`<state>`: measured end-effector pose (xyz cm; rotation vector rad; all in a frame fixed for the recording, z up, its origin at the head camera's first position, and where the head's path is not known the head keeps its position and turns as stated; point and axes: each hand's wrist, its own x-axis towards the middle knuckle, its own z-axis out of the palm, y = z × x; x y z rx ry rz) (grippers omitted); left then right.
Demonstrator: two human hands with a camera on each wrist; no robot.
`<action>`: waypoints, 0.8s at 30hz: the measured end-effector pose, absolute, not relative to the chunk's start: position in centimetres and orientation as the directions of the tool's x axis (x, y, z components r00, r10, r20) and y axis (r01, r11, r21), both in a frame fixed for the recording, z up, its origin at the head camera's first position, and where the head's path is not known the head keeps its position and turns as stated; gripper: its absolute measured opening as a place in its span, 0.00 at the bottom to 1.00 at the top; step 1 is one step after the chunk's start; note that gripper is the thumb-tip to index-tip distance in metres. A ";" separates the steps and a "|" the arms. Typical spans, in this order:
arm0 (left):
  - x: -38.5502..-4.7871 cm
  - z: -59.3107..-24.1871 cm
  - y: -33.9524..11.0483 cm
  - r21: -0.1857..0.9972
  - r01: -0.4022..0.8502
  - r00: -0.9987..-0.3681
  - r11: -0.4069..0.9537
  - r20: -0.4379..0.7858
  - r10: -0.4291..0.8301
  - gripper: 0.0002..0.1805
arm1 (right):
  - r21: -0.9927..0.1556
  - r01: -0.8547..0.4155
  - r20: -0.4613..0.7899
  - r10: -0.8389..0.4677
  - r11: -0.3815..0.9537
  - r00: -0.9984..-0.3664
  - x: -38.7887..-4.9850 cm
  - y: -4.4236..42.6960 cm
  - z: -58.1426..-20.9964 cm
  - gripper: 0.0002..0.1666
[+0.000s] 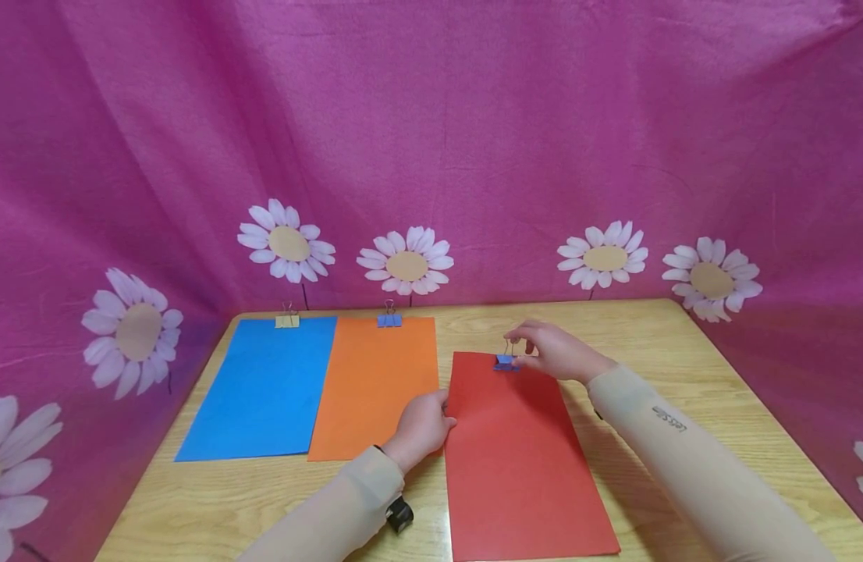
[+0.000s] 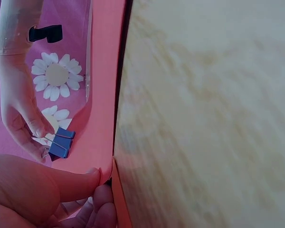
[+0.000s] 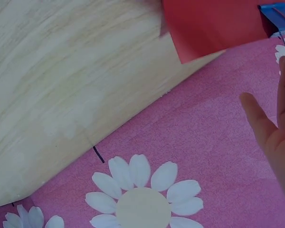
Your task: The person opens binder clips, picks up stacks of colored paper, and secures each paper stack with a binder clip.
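A red sheet of paper or thin card lies slightly tilted at the right of the head view. My left hand pinches its left edge; in the left wrist view the thumb lies on the sheet, with fingers curled beneath. At the sheet's top edge sits a blue binder clip. My right hand holds this clip by its wire handles. From the left wrist, the clip appears at the sheet's end, in the right fingers. The right wrist view cuts off most of that hand.
On the left lie a blue sheet with a yellow binder clip and an orange sheet with a blue binder clip. All rest on a wooden table. A pink flowered cloth surrounds its back and sides.
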<state>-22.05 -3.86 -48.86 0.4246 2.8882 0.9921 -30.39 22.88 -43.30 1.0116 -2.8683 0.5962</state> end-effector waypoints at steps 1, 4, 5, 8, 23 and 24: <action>-22.0 -48.9 -3.9 0.609 0.246 -0.959 0.754 0.043 0.279 0.07 | -0.354 -0.610 0.171 -0.593 0.709 -0.787 -30.4 22.9 -43.4 0.25; -22.1 -48.9 -3.9 0.611 0.246 -0.960 0.752 0.049 0.274 0.07 | -0.387 -0.599 0.189 -0.575 0.702 -0.796 -30.3 22.8 -43.7 0.26; -22.1 -48.9 -3.9 0.613 0.242 -0.961 0.752 0.045 0.273 0.07 | -0.396 -0.595 0.196 -0.569 0.700 -0.799 -30.3 22.8 -43.8 0.27; -22.1 -49.0 -3.9 0.620 0.229 -0.963 0.750 0.030 0.269 0.07 | -0.406 -0.575 0.209 -0.541 0.710 -0.815 -30.3 22.8 -44.3 0.27; -21.9 -48.9 -3.8 0.648 0.218 -0.963 0.730 0.023 0.267 0.08 | -0.442 -0.508 0.182 -0.481 0.739 -0.858 -29.9 22.7 -45.7 0.36; -21.9 -48.9 -3.8 0.652 0.213 -0.964 0.728 0.019 0.264 0.09 | -0.436 -0.504 0.180 -0.476 0.746 -0.861 -29.8 22.7 -45.7 0.37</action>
